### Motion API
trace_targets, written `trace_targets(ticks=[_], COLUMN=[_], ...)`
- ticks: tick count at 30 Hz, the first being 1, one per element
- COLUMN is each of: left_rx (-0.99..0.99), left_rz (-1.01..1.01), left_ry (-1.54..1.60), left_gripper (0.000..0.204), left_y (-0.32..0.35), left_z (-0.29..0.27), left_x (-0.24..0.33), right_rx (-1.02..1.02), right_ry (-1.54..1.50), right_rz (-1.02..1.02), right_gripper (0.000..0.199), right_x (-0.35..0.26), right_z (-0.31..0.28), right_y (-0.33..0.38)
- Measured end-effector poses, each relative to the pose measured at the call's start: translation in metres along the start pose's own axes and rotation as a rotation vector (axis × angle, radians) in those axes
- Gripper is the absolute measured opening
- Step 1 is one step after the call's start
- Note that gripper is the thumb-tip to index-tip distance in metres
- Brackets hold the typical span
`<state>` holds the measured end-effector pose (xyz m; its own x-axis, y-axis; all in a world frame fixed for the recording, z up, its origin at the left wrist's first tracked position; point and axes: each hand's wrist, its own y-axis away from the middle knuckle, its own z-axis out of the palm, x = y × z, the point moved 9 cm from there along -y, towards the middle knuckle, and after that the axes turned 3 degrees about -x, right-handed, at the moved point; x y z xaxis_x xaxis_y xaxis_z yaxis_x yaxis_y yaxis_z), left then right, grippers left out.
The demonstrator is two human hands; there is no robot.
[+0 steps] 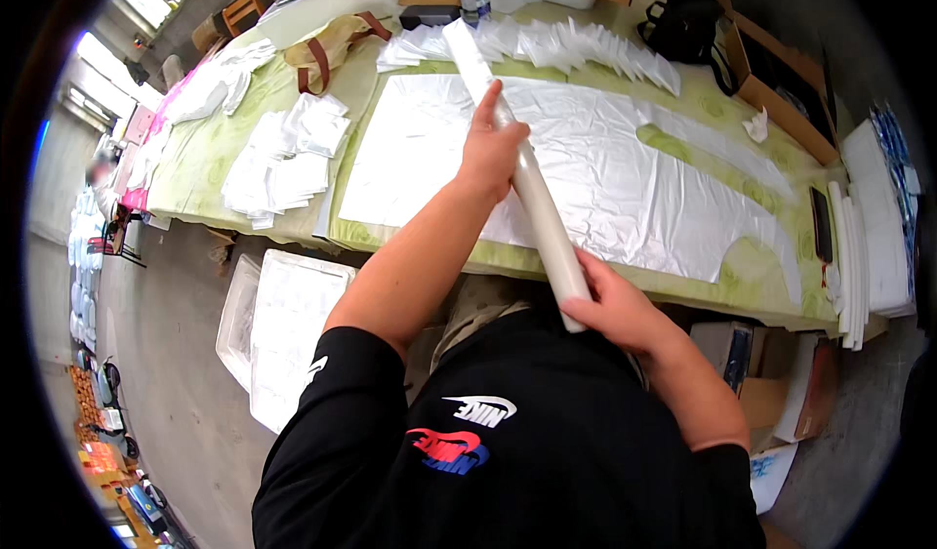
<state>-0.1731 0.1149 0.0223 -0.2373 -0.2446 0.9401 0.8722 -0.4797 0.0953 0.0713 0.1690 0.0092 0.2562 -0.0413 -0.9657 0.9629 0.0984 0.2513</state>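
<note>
white roll (pixel 543 212) slants across the near edge of the green-covered worktop (pixel 195 180), partly over a shiny white sheet (pixel 415 149) spread flat. the left hand (pixel 491 154) is closed around its middle, one finger pointing up along it; the right hand (pixel 615 300) grips its lower end. folded white packets (pixel 291 163) lie left of the sheet.

The roll (pixel 547 212) is a milky white, and the plastic sheet (pixel 415 144) is a shiny, silvery white. The tablecloth (pixel 190 173) is pale green, mottled with a deeper green pattern. The black shirt (pixel 586 442) bears white, red and blue prints (pixel 449 449). The tote bag (pixel 337 46) is beige with brown straps (pixel 318 66), the backpack (pixel 680 32) black, the floor (pixel 181 334) grey.
</note>
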Motion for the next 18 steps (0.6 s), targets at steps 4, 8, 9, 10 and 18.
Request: trace_targets(ticks=[4, 8, 9, 10, 18], left_rx=[0.175, 0.075, 0.02, -0.039, -0.328], left_rz=[0.026, -0.037, -0.084, -0.09, -0.176], left_ry=[0.079, 0.05, 0.021, -0.086, -0.653], left_gripper=[0.08, 0.074, 0.072, 0.067, 0.058], left_y=[-0.04, -0.041, -0.033, -0.023, 0.074], left_z=[-0.042, -0.043, -0.042, -0.04, -0.012], left_x=[0.005, 0.012, 0.009, 0.005, -0.021], right_rx=[-0.001, 0.225, 0.264, 0.326, 0.496], right_ry=[0.039, -0.247, -0.288, -0.309, 0.29], right_rz=[0.111, 0.206, 0.193, 0.216, -0.138], right_gripper=[0.076, 0.077, 0.077, 0.077, 0.056], right_x=[0.014, 0.04, 0.044, 0.049, -0.01], right_z=[-0.034, -0.063, -0.069, -0.073, -0.091], right_y=[0.062, 0.137, 0.15, 0.161, 0.085])
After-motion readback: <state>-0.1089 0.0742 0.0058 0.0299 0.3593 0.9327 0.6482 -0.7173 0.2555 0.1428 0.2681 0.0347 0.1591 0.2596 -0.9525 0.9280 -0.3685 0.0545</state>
